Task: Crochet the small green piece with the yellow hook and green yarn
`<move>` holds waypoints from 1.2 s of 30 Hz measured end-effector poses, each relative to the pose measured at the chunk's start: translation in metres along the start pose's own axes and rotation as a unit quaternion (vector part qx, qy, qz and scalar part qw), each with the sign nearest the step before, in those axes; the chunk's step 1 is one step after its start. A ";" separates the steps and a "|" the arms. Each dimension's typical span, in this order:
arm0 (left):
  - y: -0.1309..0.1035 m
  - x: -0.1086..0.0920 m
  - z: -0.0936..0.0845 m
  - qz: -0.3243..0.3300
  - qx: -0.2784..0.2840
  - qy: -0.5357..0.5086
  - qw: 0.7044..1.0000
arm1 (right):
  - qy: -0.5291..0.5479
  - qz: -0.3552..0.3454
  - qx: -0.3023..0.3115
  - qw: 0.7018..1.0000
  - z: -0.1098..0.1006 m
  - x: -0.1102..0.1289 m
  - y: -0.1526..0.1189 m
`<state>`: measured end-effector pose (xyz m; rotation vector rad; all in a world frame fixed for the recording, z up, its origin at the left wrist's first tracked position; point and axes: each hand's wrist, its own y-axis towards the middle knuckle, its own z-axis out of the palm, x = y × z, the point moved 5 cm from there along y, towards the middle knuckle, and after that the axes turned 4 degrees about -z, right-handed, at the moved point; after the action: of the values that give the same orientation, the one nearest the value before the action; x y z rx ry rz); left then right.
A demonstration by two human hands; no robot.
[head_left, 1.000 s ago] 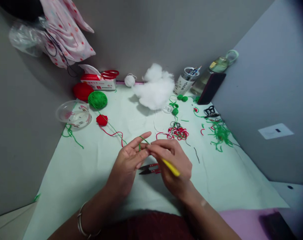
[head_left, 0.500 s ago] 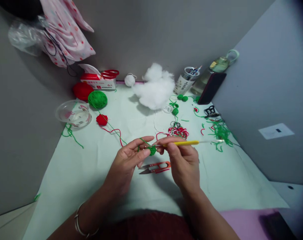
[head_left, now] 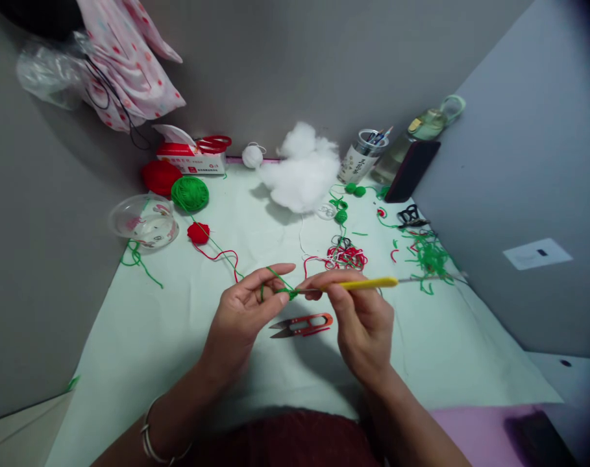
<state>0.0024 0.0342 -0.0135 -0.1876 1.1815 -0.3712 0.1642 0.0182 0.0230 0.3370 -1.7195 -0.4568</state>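
My left hand [head_left: 243,311] pinches a small green crocheted piece [head_left: 291,294] between thumb and fingers, with green yarn looped over its raised index finger. A crochet hook with a yellow handle [head_left: 367,284] is held in my right hand [head_left: 365,324], its metal tip at the green piece. Green yarn runs from my left hand back to a green ball [head_left: 190,194]. Below the hands lie orange-handled thread snips [head_left: 302,324] on the pale cloth [head_left: 158,350].
White stuffing [head_left: 302,172] sits at the back centre. Left are a clear bowl [head_left: 146,224], red yarn [head_left: 198,233] and a tissue box [head_left: 192,161]. Right are a pen can [head_left: 363,157], a bottle [head_left: 406,149], a dark phone [head_left: 413,172], tangled red yarn [head_left: 347,257] and green scraps [head_left: 430,255].
My right hand and the hook have shifted slightly right. My left hand has moved slightly left, and the green piece is tilted, showing less of its face.
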 end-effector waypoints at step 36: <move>0.009 0.002 0.009 -0.085 0.044 -0.188 0.978 | 0.085 0.017 -0.054 0.995 -0.003 -0.009 0.005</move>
<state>0.0128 0.0413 -0.0145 -0.2690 0.7761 -0.5124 0.1689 0.0262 0.0182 0.2607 -1.5272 -0.4816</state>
